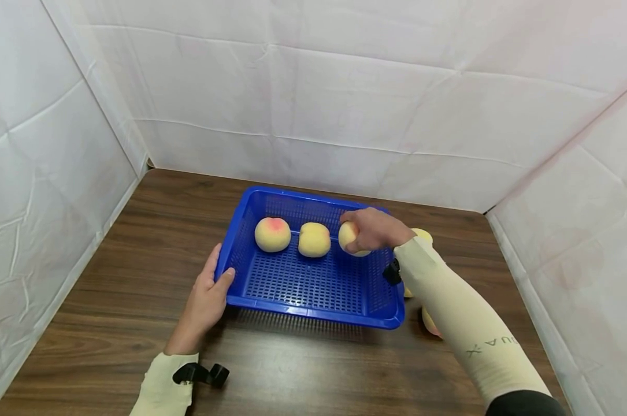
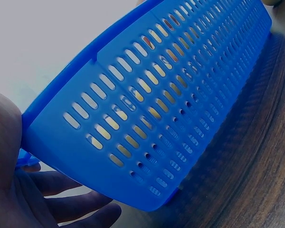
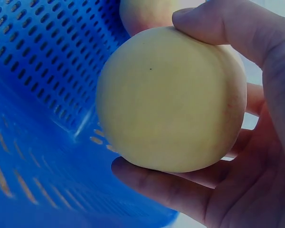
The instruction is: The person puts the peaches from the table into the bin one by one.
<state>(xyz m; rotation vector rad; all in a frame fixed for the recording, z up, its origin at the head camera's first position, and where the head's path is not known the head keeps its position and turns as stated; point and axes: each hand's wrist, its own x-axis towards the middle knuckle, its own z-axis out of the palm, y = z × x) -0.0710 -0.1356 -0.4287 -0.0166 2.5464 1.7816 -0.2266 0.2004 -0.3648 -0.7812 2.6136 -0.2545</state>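
A blue perforated plastic basket [image 1: 313,312] is over the wooden table in the head view. My left hand [image 1: 204,297] grips its left rim, thumb on top and fingers round the outer side. Inside, toward the back, a peach with a pink top [image 1: 273,236] and a yellow peach [image 1: 314,240] sit side by side. To their right, my right hand [image 1: 379,227] holds another peach [image 1: 347,234] within the basket's right end. The right wrist view has that pale peach [image 3: 168,102] between thumb and fingers, with the basket wall [image 3: 33,190] beside it.
More peaches lie on the table right of the basket, such as a yellow one [image 1: 423,234] and a pinkish one [image 1: 430,323], partly hidden by the right forearm. White cloth walls [image 1: 318,92] enclose the brown table [image 1: 121,271] at the back and sides.
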